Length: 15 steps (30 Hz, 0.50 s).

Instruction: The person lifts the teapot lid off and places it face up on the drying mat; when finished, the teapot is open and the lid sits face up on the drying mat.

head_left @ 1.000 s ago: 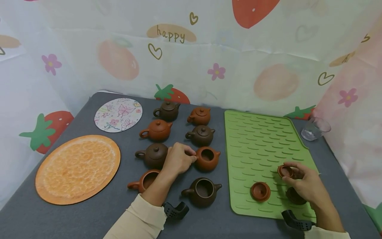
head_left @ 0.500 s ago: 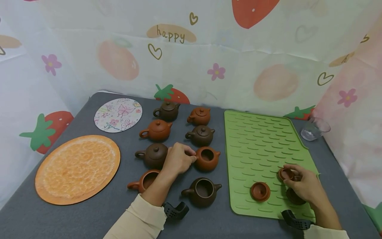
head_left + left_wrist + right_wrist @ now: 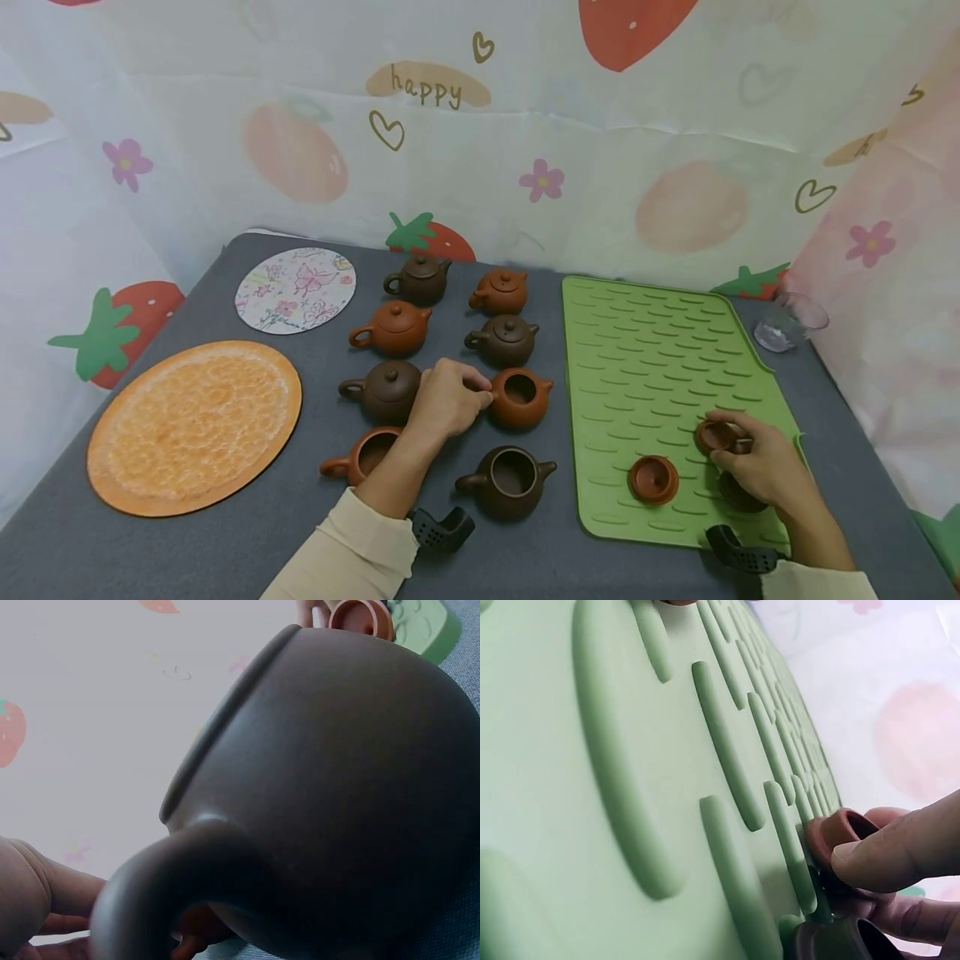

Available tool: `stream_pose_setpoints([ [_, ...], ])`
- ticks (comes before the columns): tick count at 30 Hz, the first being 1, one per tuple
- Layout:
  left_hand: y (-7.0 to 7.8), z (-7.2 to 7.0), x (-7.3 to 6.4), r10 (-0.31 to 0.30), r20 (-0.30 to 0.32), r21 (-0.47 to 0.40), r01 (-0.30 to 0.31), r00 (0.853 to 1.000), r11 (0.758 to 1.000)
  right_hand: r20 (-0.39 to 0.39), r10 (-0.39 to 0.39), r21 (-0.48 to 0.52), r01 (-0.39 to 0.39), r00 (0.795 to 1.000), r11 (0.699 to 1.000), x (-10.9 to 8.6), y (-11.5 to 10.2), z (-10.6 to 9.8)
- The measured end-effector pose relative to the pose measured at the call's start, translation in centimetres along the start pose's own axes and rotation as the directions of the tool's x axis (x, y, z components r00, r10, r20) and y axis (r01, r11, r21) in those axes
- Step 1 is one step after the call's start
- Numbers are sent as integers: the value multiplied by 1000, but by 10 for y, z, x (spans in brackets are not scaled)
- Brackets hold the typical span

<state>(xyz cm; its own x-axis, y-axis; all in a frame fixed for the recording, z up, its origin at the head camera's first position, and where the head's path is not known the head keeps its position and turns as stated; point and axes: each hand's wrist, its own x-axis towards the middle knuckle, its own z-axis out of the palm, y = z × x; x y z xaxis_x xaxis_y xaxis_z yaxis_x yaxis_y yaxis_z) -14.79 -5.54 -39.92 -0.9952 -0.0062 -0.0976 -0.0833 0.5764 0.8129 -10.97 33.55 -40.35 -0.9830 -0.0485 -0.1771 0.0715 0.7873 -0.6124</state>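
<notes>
My left hand (image 3: 452,400) pinches the handle of a reddish-brown clay teapot (image 3: 517,415), which stands lidless on the table. Over the right part of a green mat (image 3: 630,358), my right hand (image 3: 763,457) holds a reddish lid (image 3: 712,437) between thumb and fingers, its hollow side facing up. The right wrist view shows that lid (image 3: 840,834) low, close to the mat's ridges. A second reddish lid (image 3: 653,481) lies upturned on the mat. Partly hidden under my right hand is a dark brown lid (image 3: 738,493). A dark lidless teapot (image 3: 352,772) fills the left wrist view.
Several lidded teapots stand in two columns behind, among them a dark one (image 3: 390,392) beside my left hand. A lidless reddish teapot (image 3: 360,462) is partly behind my left forearm. Round orange (image 3: 195,425) and floral (image 3: 296,292) mats lie left; a clear glass (image 3: 783,323) stands far right.
My right hand has lowered slightly toward the mat with the lid, which has tilted a little. My left hand keeps its grip on the teapot handle.
</notes>
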Motion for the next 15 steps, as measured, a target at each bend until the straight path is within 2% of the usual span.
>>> stream_pose_setpoints([
  [7, 0, -1, 1, -3, 3, -3, 3, 1000, 1000, -10, -34, -31, 33, 999, 999, 2, 0, 1],
  [15, -1, 0, 0, 0, 3, 0, 0, 1000, 1000, -5, -12, -74, 11, 1000, 997, 2, -1, 0],
])
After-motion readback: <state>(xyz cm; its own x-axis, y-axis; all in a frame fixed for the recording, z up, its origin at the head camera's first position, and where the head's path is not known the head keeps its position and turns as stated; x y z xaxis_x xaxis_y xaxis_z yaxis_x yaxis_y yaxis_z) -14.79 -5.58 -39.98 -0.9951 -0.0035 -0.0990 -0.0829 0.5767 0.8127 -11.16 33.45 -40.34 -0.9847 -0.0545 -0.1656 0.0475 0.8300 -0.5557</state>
